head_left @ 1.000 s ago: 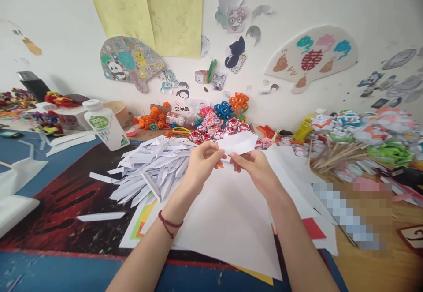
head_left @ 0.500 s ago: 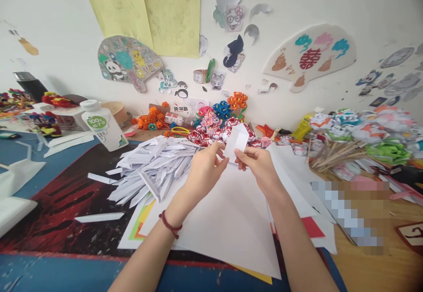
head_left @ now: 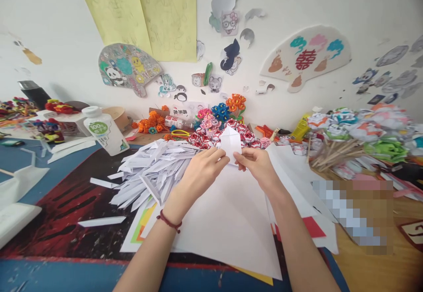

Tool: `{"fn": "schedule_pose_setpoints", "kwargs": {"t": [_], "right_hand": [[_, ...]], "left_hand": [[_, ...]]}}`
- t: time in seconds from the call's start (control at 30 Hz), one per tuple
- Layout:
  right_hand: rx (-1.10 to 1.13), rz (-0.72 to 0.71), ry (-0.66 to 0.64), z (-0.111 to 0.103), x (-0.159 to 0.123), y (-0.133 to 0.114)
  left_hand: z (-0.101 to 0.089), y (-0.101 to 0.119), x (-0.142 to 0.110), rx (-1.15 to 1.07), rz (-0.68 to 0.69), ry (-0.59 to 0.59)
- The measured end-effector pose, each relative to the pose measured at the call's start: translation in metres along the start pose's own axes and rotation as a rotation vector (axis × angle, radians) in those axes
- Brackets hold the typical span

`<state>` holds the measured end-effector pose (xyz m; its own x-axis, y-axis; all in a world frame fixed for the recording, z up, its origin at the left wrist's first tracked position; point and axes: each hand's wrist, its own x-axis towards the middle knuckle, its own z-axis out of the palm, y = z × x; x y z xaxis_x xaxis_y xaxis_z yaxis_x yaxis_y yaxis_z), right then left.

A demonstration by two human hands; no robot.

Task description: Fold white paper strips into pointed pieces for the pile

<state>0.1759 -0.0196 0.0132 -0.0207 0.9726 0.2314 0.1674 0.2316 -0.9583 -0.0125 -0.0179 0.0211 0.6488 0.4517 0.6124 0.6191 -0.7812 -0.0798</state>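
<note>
A small folded white paper piece stands upright with a pointed top, pinched from below by both my hands. My left hand, with a red cord on its wrist, grips its lower left edge with thumb and fingers closed. My right hand pinches the lower right edge. Both hands hover above large white paper sheets lying on the table. A heap of folded white paper strips lies just left of my left hand.
A white bottle with a green label stands at the back left. Colourful paper flowers sit behind my hands. Wooden sticks and more paper flowers crowd the right. A loose strip lies at the left on the dark mat.
The paper piece has turned from lying wide and horizontal to standing upright with a point on top. Both hands have stayed close together around it, shifting slightly.
</note>
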Motion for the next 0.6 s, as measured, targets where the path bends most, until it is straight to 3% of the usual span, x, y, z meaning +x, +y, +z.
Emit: {"fn": "schedule_pose_setpoints", "kwargs": {"t": [0.17, 0.33, 0.5, 0.6], "right_hand": [[0.023, -0.051, -0.041, 0.002, -0.002, -0.004], [0.087, -0.067, -0.044, 0.004, -0.005, -0.009], [0.153, -0.089, -0.078, 0.006, -0.007, -0.012], [0.158, -0.088, -0.080, 0.006, -0.008, -0.012]], "left_hand": [[0.003, 0.002, 0.005, -0.406, -0.275, 0.122], [0.002, 0.003, 0.009, -0.651, -0.578, 0.252], [0.006, 0.001, 0.009, -0.858, -0.637, 0.125], [0.007, 0.000, 0.008, -0.926, -0.651, 0.122]]}}
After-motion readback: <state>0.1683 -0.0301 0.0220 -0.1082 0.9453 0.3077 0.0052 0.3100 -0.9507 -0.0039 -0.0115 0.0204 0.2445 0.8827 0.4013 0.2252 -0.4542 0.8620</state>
